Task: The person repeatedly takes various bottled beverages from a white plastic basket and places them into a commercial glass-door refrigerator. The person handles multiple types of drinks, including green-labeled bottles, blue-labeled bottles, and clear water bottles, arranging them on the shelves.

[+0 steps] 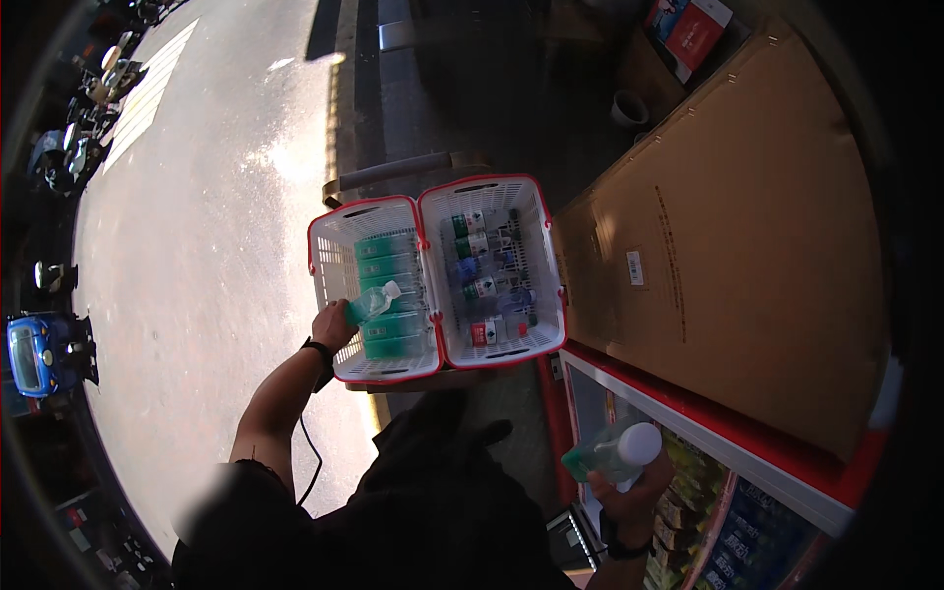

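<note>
My left hand (336,326) is closed around the base of a clear plastic bottle (372,303) with a green label, which lies tilted over the left shopping basket (320,236). That white basket has a red rim, and several green-labelled bottles (388,267) lie in a row inside it. Beside it, touching, stands a second white basket (536,206) with several clear bottles (482,287) bearing green or red labels. Away at the lower right, my right hand (634,497) grips a larger green-tinted bottle (612,454) with a wide white cap.
A large cardboard box (728,236) rests on a red-and-white display cabinet (688,425) at the right. Bagged goods (678,501) show under its glass. A grey bar (398,173) runs behind the baskets. Sunlit pavement (197,295) lies left, with a blue vehicle (37,356) and parked scooters (69,152).
</note>
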A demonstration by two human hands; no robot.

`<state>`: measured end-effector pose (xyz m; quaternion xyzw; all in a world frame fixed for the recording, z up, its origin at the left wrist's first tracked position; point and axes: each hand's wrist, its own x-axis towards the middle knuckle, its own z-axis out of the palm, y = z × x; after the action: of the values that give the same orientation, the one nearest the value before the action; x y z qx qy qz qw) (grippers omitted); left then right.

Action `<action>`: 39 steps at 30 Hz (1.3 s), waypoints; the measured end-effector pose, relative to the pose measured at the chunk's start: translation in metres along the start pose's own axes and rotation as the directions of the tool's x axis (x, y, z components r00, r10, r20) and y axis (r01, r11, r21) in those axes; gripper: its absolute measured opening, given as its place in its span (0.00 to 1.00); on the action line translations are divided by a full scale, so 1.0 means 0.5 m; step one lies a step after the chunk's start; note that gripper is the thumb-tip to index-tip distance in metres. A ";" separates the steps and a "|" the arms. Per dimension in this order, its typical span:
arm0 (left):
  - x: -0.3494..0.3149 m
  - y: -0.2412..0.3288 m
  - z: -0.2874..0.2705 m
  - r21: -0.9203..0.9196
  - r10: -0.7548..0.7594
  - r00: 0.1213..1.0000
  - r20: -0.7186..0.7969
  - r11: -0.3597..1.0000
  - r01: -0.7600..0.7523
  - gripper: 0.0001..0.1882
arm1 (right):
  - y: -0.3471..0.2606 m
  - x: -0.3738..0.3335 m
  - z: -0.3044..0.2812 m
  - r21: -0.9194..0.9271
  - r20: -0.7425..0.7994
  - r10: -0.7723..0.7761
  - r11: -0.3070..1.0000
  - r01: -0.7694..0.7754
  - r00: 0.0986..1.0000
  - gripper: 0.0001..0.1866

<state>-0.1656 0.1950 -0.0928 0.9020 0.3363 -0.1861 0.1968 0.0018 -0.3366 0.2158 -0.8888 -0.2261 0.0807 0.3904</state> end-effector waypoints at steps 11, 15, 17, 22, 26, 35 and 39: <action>0.227 0.037 0.242 0.146 -0.008 0.970 0.244 0.989 -0.028 0.28 | 0.000 0.056 0.072 -0.069 0.134 0.214 0.976 -0.206 0.968 0.37; 0.196 0.060 0.231 0.073 -0.018 0.938 0.345 0.997 -0.007 0.37 | 0.005 0.082 0.101 -0.051 0.143 0.175 0.984 -0.170 0.974 0.35; 0.169 0.056 0.217 0.019 0.061 0.971 0.231 0.998 -0.067 0.34 | 0.011 0.111 0.120 -0.072 0.208 0.098 0.994 -0.085 0.973 0.35; 0.050 0.142 0.114 -0.244 0.314 0.942 0.119 0.929 -0.279 0.22 | 0.007 0.156 0.205 0.005 0.351 0.101 0.994 -0.110 0.931 0.35; -0.078 0.283 -0.025 -0.572 0.661 0.717 0.222 0.684 -0.453 0.32 | 0.003 0.190 0.285 0.109 0.529 0.073 0.982 -0.153 0.845 0.35; -0.138 0.301 -0.078 -0.671 0.723 0.688 -0.058 0.482 -0.563 0.39 | -0.040 0.222 0.387 0.273 0.580 -0.227 0.959 0.076 0.782 0.33; -0.083 0.191 -0.061 -0.509 0.631 0.775 -0.021 0.661 -0.552 0.41 | -0.023 0.189 0.361 0.238 0.581 0.035 0.948 -0.211 0.813 0.23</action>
<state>-0.1236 0.1209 -0.0255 0.8640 0.0429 -0.0911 0.4933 0.0238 -0.1673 0.1040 -0.7693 -0.2592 0.4003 0.4251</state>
